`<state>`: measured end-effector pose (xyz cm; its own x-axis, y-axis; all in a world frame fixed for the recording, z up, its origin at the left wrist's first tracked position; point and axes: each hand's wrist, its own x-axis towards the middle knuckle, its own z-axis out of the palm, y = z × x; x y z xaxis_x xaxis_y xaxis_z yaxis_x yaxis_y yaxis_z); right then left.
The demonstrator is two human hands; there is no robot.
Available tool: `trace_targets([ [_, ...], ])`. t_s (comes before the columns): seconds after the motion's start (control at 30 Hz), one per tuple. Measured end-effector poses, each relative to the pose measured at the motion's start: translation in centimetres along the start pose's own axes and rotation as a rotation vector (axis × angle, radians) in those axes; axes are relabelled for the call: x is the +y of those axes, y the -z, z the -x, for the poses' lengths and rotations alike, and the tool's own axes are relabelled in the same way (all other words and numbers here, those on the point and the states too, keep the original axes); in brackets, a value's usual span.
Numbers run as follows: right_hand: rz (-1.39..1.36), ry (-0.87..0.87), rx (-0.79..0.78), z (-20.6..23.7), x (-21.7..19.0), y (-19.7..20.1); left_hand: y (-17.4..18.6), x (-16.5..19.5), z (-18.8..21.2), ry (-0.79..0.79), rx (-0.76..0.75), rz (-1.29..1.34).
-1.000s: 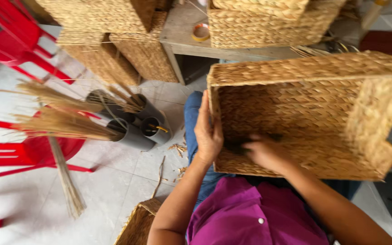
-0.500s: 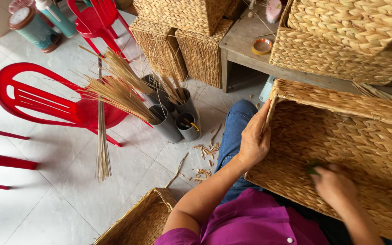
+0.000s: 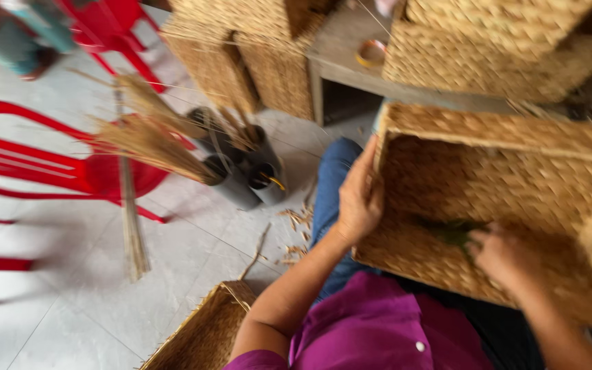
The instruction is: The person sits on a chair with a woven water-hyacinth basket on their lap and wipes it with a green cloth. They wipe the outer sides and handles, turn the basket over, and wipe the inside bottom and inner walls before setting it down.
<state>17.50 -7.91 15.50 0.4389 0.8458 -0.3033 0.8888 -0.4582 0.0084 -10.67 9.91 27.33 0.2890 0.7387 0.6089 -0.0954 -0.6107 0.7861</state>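
A large woven basket [image 3: 515, 199] lies tipped on the person's lap at the right of the frame, its opening facing the camera. The left hand [image 3: 359, 199] is clamped on the basket's left rim, fingers curled over the edge. The right hand [image 3: 505, 257] is inside the basket at lower right, fingers closed on a small dark green thing [image 3: 452, 231] that is too blurred to identify. At centre left, dark tubes [image 3: 244, 179] holding straw stand on the tiled floor [image 3: 83, 301] beside a red chair [image 3: 42, 161]. More woven baskets [image 3: 234, 62] stand along the top, beside a grey desk [image 3: 351, 62].
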Motion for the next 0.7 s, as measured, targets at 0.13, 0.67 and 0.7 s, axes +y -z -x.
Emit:
trace_targets([
  [0.13, -0.054, -0.241, 0.007, 3.9, 6.4, 1.8, -0.2, -0.1, 0.7, 0.021, -0.053, -0.016],
  [0.67, -0.403, 0.425, 0.046, 5.3, -17.5, 4.2, -0.1, 0.0, 1.1, 0.074, -0.103, 0.105],
  [0.7, -0.413, 0.418, 0.100, 5.3, -16.6, 3.9, 0.0, 0.0, 1.3, 0.085, -0.109, 0.126],
])
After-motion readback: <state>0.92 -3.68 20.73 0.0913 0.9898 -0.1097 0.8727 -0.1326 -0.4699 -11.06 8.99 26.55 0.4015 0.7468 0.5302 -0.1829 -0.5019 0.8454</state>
